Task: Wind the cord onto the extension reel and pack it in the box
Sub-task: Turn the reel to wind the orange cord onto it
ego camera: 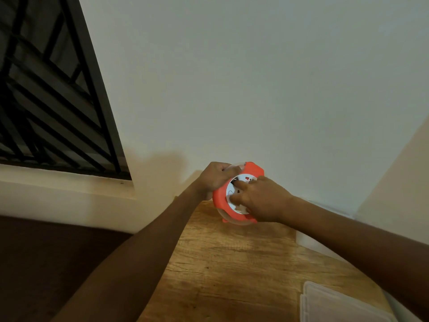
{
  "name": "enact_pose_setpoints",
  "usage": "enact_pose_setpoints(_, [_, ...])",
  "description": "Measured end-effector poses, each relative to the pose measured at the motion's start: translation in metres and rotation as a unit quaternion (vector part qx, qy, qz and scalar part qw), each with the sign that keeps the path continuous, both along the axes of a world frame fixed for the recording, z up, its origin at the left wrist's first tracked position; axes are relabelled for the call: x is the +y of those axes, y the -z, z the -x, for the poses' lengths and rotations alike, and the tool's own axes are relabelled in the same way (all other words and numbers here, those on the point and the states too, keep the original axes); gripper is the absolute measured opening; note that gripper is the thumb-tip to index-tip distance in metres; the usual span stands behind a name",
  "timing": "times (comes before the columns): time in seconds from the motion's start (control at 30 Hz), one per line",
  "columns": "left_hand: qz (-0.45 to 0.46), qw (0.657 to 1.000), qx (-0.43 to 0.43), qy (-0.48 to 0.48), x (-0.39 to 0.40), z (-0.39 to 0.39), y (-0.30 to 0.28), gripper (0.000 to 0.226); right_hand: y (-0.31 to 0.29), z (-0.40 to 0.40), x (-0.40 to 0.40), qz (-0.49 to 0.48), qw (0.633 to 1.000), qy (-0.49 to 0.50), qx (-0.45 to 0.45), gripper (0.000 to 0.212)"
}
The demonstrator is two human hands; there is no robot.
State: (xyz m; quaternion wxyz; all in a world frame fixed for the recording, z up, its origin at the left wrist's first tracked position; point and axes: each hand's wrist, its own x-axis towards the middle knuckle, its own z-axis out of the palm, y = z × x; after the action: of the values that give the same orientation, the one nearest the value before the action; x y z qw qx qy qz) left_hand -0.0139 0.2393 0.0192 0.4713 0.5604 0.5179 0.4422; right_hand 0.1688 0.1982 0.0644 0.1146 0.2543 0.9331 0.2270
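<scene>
Clear plastic lid (336, 303) sits nearest, bottom right on the wooden tabletop (232, 263), looks like it belongs to the box. A pale translucent box wall (311, 242) shows just behind the right forearm, mostly hidden, so can't confirm its contents.

Extension reel (234, 194), orange rim with a white socket face, is held up at the far edge of the tabletop, close to the wall, tilted toward the camera. Whether it touches the tabletop: can't tell.

Left hand (217, 176) grips the reel's upper-left rim, fingers curled round the edge, thumb on top. Right hand (260, 201) is on the white face, fingers curled and pressing into it; looks like they're hooked in a recess to turn the centre, but motion blur hides the detail.

Cord: none visible outside the reel, and no loose length on the tabletop.

Judgement: winding step, probably late in it. Next move calls for the left hand holding the housing steady while the right turns until the plug seats, then carrying the reel right and lowering it into the box.
</scene>
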Motion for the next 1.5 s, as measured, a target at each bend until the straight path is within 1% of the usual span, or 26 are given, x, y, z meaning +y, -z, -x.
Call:
enact_pose_setpoints(0.07, [0.016,1.0,0.007,0.006,-0.001,0.001,-0.001,0.037,-0.003,-0.005,0.001,0.029,0.999,-0.025,-0.034,0.05])
enact_pose_setpoints(0.17, [0.017,0.998,0.052,0.011,-0.003,0.001,0.0,0.036,0.0,-0.01,0.0,0.009,0.996,-0.041,-0.077,0.047])
enact_pose_setpoints(0.27, [0.016,0.999,0.029,0.006,-0.003,0.001,0.0,0.041,0.006,-0.004,-0.008,-0.035,0.995,-0.007,-0.089,0.046])
enact_pose_setpoints(0.37, [0.027,0.999,0.018,0.014,-0.002,0.004,-0.006,0.036,0.006,0.002,-0.013,-0.063,0.993,0.028,-0.092,0.044])
enact_pose_setpoints(0.47, [0.018,0.999,0.017,0.029,-0.002,0.005,-0.011,0.03,0.008,0.005,-0.015,-0.063,0.995,0.051,-0.062,0.046])
enact_pose_setpoints(0.53, [0.005,1.0,0.006,0.025,-0.002,0.004,-0.014,0.029,0.011,0.008,-0.014,-0.054,0.995,0.075,-0.029,0.052])
enact_pose_setpoints(0.63, [-0.016,1.0,-0.018,-0.004,-0.002,-0.002,-0.015,0.032,0.015,0.014,-0.014,-0.055,0.99,0.125,0.028,0.062])
enact_pose_setpoints(0.73, [-0.034,0.998,-0.033,-0.042,0.0,-0.008,-0.014,0.035,0.015,0.018,-0.013,-0.025,0.981,0.174,0.078,0.068])
enact_pose_setpoints(0.8, [-0.028,0.997,-0.048,-0.054,0.0,-0.006,-0.015,0.035,0.01,0.016,-0.01,-0.009,0.984,0.155,0.086,0.065])
enact_pose_setpoints(0.9, [-0.01,0.998,-0.049,-0.026,-0.003,0.003,-0.01,0.032,0.0,0.001,-0.001,0.045,0.993,0.084,0.069,0.065])
enact_pose_setpoints(0.97, [-0.018,1.0,-0.008,-0.015,-0.006,0.006,-0.002,0.032,-0.004,-0.006,0.002,0.094,0.992,0.056,0.069,0.059])
enact_pose_setpoints(1.03, [-0.036,0.999,0.032,-0.014,-0.008,0.004,0.005,0.038,-0.003,-0.007,0.0,0.106,0.99,0.037,0.081,0.047])
enact_pose_setpoints(1.07, [-0.039,0.998,0.038,-0.013,-0.008,0.003,0.007,0.04,-0.001,-0.006,-0.002,0.097,0.991,0.033,0.083,0.044])
enact_pose_setpoints(1.13, [-0.034,0.999,0.026,-0.009,-0.01,0.0,0.01,0.039,0.005,-0.004,-0.003,0.067,0.993,0.032,0.091,0.045])
enact_pose_setpoints(1.2, [-0.029,1.0,0.011,-0.004,-0.012,-0.001,0.01,0.036,0.006,-0.001,-0.004,0.033,0.992,0.039,0.113,0.051])
enact_pose_setpoints(1.3, [-0.03,0.999,-0.004,-0.01,-0.011,-0.002,0.007,0.036,0.007,0.006,-0.006,0.013,0.988,0.066,0.139,0.064])
enact_pose_setpoints(1.4, [-0.026,0.999,-0.013,-0.025,-0.011,-0.004,0.008,0.033,0.013,0.014,-0.008,-0.006,0.984,0.085,0.158,0.066])
enact_pose_setpoints(1.5, [-0.004,0.996,-0.08,-0.034,-0.011,-0.007,0.012,0.039,0.013,0.02,-0.006,-0.034,0.98,0.092,0.175,0.066])
